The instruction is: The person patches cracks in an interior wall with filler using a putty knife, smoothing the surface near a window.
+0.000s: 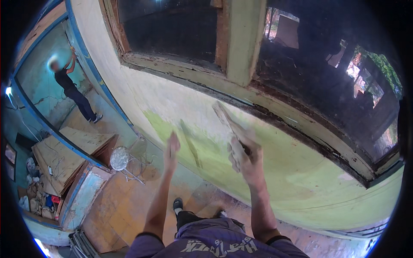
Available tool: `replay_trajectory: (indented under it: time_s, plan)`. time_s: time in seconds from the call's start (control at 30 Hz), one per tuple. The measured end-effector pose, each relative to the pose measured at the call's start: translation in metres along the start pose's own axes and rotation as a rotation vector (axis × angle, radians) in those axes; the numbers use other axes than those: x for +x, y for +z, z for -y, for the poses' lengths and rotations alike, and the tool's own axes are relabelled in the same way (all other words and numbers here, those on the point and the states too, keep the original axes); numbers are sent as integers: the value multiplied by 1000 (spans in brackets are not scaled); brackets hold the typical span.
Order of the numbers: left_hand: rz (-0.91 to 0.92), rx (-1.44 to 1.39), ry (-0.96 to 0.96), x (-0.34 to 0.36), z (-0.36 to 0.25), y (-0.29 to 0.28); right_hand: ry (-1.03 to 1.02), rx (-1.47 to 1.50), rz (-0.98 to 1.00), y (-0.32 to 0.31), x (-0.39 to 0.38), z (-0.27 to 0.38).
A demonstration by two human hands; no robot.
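My right hand (246,157) is wrapped round a long, flat, pale trowel (226,119), smeared by motion. Its far end tilts up to the left, in front of the wall below the window. To the left, my left hand (172,148) is raised near the wall, its fingers stretched upward and slightly blurred, with nothing visible in it. Before both hands runs the wall (284,172), light green with a whitish coat (150,92) over its upper left part. A dark slanting shadow falls on the green between my hands.
Above the wall is a worn wooden window frame (241,92) with dark panes. At left, a round-topped stool (120,158) stands on the stained floor (114,202) near wooden boards (64,155). Past a blue frame (56,133), another person (66,81) faces a wall with arms raised.
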State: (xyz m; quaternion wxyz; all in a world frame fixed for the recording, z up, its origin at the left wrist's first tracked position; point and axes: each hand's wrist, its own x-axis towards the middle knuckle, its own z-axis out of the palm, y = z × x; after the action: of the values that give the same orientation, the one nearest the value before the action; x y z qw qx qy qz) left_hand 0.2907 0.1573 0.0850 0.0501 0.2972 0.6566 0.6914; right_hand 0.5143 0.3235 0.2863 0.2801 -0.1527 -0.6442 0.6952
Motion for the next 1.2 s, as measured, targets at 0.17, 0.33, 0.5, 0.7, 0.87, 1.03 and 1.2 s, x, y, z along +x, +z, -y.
replay_trajectory:
  time_s: [0.17, 0.33, 0.5, 0.7, 0.87, 1.03, 1.2]
  plan:
    - [-298, -40, -416, -191, 75, -79, -51, 96, -149, -8, -48, -60]
    - [-523, -34, -577, -260, 118, -141, 26, 220, -262, 55, -14, -31]
    - [-499, -100, -592, -219, 112, -159, -186, 392, -345, 86, 13, -36]
    - [-374, -151, -585, -172, 107, -208, -163, 113, -553, 101, -21, -137]
    - [-374, -157, -603, -142, 111, -243, -173, -131, -482, 135, 23, -60]
    - [-303, -127, -599, -126, 140, -276, -258, -59, -713, 175, 34, -85]
    - [-247, -74, -625, -99, 119, -281, -234, -292, -666, 176, 36, -150]
